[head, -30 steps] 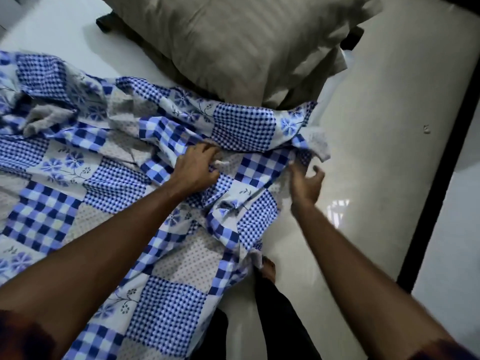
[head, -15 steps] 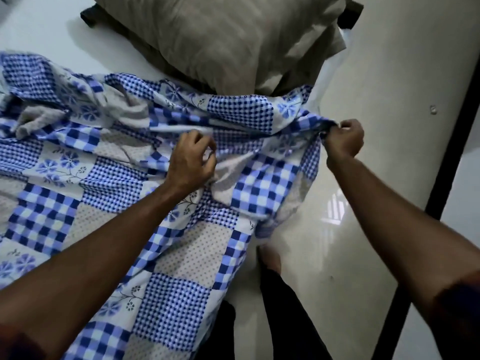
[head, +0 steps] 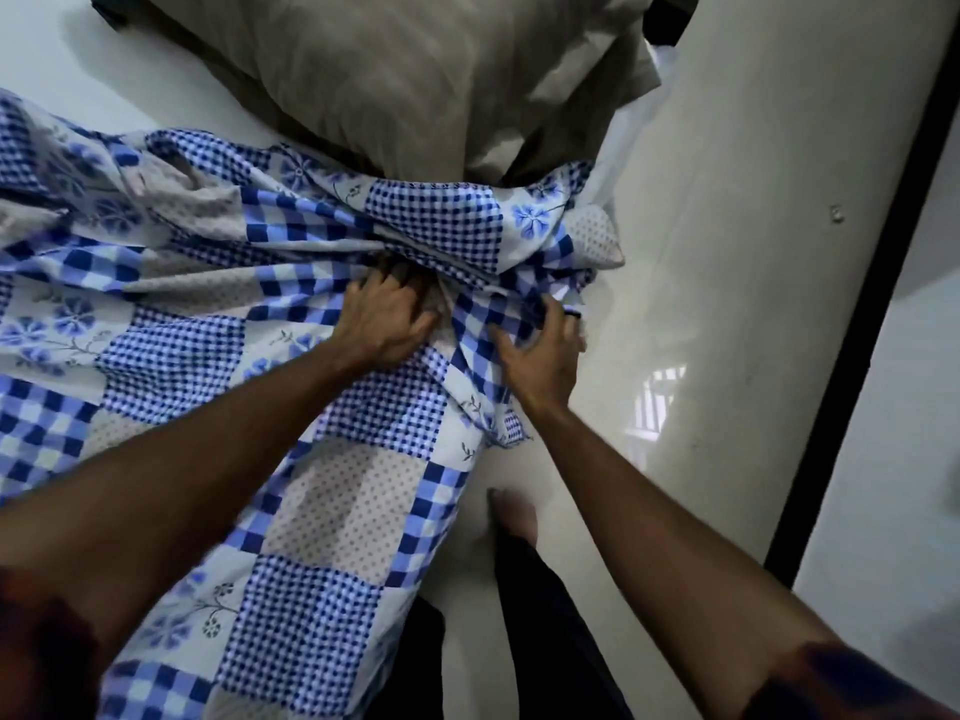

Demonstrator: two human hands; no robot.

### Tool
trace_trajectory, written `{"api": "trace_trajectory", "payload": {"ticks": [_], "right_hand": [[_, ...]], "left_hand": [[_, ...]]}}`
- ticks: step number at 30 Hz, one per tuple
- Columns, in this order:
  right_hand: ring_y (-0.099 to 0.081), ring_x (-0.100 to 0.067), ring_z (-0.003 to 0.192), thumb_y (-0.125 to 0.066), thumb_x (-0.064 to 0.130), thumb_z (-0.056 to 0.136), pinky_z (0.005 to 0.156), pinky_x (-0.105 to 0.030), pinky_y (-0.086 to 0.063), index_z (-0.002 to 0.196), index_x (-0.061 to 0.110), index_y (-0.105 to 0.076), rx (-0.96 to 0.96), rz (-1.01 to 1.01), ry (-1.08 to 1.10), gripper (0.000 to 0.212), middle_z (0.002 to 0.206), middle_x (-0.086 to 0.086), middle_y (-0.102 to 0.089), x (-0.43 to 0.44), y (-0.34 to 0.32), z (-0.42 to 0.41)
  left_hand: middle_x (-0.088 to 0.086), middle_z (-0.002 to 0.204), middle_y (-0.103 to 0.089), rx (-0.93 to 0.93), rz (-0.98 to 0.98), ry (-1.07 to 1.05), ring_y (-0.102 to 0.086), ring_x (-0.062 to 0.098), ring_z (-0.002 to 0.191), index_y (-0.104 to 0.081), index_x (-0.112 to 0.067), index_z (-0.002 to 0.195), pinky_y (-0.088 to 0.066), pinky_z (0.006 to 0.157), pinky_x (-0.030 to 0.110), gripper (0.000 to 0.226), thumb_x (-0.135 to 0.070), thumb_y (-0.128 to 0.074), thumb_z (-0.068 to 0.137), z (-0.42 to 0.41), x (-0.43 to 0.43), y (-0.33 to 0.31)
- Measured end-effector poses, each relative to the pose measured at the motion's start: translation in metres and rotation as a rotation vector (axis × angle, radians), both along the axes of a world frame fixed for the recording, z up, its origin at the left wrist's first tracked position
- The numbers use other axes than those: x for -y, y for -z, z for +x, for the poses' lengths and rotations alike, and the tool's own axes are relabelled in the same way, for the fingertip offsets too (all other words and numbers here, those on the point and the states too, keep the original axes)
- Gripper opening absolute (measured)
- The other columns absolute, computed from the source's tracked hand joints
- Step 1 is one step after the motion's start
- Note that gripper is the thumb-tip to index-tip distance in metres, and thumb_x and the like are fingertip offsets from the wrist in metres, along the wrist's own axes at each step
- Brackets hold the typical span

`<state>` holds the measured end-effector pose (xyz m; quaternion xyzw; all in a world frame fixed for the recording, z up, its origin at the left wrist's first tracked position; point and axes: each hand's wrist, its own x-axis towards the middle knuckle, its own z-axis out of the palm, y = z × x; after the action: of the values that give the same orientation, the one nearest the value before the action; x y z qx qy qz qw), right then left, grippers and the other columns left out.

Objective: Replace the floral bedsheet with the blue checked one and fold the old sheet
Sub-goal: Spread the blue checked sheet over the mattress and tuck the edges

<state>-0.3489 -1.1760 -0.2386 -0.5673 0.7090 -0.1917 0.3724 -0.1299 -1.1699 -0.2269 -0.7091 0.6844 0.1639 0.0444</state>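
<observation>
One blue checked sheet (head: 322,485) lies bunched on the bed (head: 41,59) just below one beige pillow pile (head: 415,85), top fold touching it. Two hands on the sheet: left hand (head: 384,324) has fingertips buried under a fold, grip unclear; right hand (head: 540,356) is spread wide and flat.

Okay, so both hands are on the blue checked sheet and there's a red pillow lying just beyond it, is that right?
Not quite. The pillow is beige, not red, as the head view shows. The rest holds: the left hand and the right hand are both on the blue checked sheet, and the pillow lies just beyond it.
</observation>
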Motion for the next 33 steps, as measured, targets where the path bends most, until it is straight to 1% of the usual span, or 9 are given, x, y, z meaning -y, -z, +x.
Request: {"api": "trace_trajectory", "payload": {"ticks": [5, 8, 10, 13, 16, 20, 24, 27, 33], "right_hand": [[-0.064, -0.037, 0.103, -0.060, 0.027, 0.087, 0.082, -0.039, -0.049, 0.120, 0.023, -0.063, -0.169, -0.044, -0.162, 0.034, 0.114, -0.011, -0.070, 0.063, 0.000, -0.019], [-0.064, -0.036, 0.103, -0.056, 0.024, 0.085, 0.083, -0.039, -0.049, 0.118, 0.024, -0.063, -0.225, -0.140, -0.116, 0.034, 0.112, -0.010, -0.072, 0.093, -0.005, -0.032], [-0.065, -0.031, 0.104, -0.054, 0.023, 0.084, 0.085, -0.037, -0.049, 0.120, 0.026, -0.063, -0.152, -0.200, -0.010, 0.037, 0.115, -0.004, -0.072, 0.097, -0.005, -0.033], [-0.061, -0.020, 0.112, -0.056, 0.023, 0.089, 0.095, -0.034, -0.047, 0.137, 0.025, -0.054, 0.017, -0.230, 0.171, 0.049, 0.133, -0.003, -0.063, 0.084, -0.005, -0.025], [-0.053, -0.028, 0.126, -0.064, 0.024, 0.087, 0.107, -0.038, -0.042, 0.141, 0.018, -0.050, 0.041, -0.316, 0.172, 0.056, 0.140, -0.010, -0.052, 0.040, -0.006, -0.013], [-0.049, -0.030, 0.123, -0.068, 0.014, 0.084, 0.105, -0.040, -0.036, 0.126, 0.011, -0.062, 0.046, -0.384, -0.229, 0.042, 0.130, -0.014, -0.054, -0.053, -0.019, 0.008], [-0.056, -0.033, 0.111, -0.061, 0.017, 0.087, 0.093, -0.040, -0.044, 0.109, 0.013, -0.072, 0.173, -0.370, -0.763, 0.024, 0.122, -0.012, -0.060, -0.131, -0.030, 0.042], [-0.057, -0.032, 0.100, -0.061, 0.011, 0.090, 0.084, -0.039, -0.045, 0.104, 0.011, -0.071, 0.318, -0.363, -1.047, 0.018, 0.112, -0.010, -0.063, -0.176, -0.039, 0.079], [-0.055, -0.037, 0.088, -0.059, 0.011, 0.086, 0.068, -0.046, -0.048, 0.097, 0.009, -0.069, 0.233, -0.377, -1.653, 0.015, 0.106, -0.015, -0.063, -0.274, -0.034, 0.152]], "left_hand": [[0.015, 0.141, -0.049, -0.064, -0.006, -0.054, -0.043, 0.037, 0.127, -0.048, -0.014, 0.139, -0.039, 0.099, 0.047, 0.063, -0.051, -0.038, 0.088, -0.004, 0.015, -0.002], [0.015, 0.141, -0.050, -0.121, -0.117, -0.062, -0.045, 0.039, 0.127, -0.053, -0.012, 0.133, -0.037, 0.098, 0.048, 0.060, -0.047, -0.050, 0.085, -0.027, -0.017, 0.000], [0.016, 0.151, -0.042, -0.116, -0.182, -0.119, -0.035, 0.036, 0.141, -0.051, -0.013, 0.139, -0.029, 0.110, 0.053, 0.062, -0.050, -0.054, 0.090, -0.044, -0.053, 0.003], [0.010, 0.165, -0.016, -0.079, -0.169, -0.257, -0.012, 0.028, 0.153, -0.030, -0.022, 0.155, -0.011, 0.119, 0.056, 0.075, -0.062, -0.046, 0.093, -0.060, -0.112, 0.013], [0.006, 0.167, -0.004, -0.030, -0.120, -0.398, -0.002, 0.026, 0.154, -0.014, -0.025, 0.159, -0.007, 0.120, 0.060, 0.081, -0.067, -0.039, 0.094, -0.063, -0.162, 0.020], [0.006, 0.167, -0.005, -0.041, -0.080, -0.360, -0.003, 0.026, 0.154, -0.015, -0.024, 0.159, -0.008, 0.120, 0.059, 0.078, -0.064, -0.036, 0.096, -0.074, -0.203, 0.020], [0.009, 0.163, -0.024, -0.167, -0.172, -0.429, -0.019, 0.026, 0.152, -0.037, -0.012, 0.152, -0.019, 0.118, 0.059, 0.067, -0.049, -0.044, 0.096, -0.082, -0.233, 0.011], [0.012, 0.155, -0.038, -0.156, -0.248, -0.762, -0.035, 0.029, 0.144, -0.043, -0.013, 0.146, -0.027, 0.117, 0.053, 0.058, -0.037, -0.051, 0.094, -0.067, -0.283, -0.003], [0.022, 0.145, -0.045, -0.084, -0.220, -1.518, -0.042, 0.041, 0.134, -0.054, -0.005, 0.136, -0.042, 0.104, 0.058, 0.053, -0.024, -0.068, 0.089, -0.021, -0.468, -0.011]]}}
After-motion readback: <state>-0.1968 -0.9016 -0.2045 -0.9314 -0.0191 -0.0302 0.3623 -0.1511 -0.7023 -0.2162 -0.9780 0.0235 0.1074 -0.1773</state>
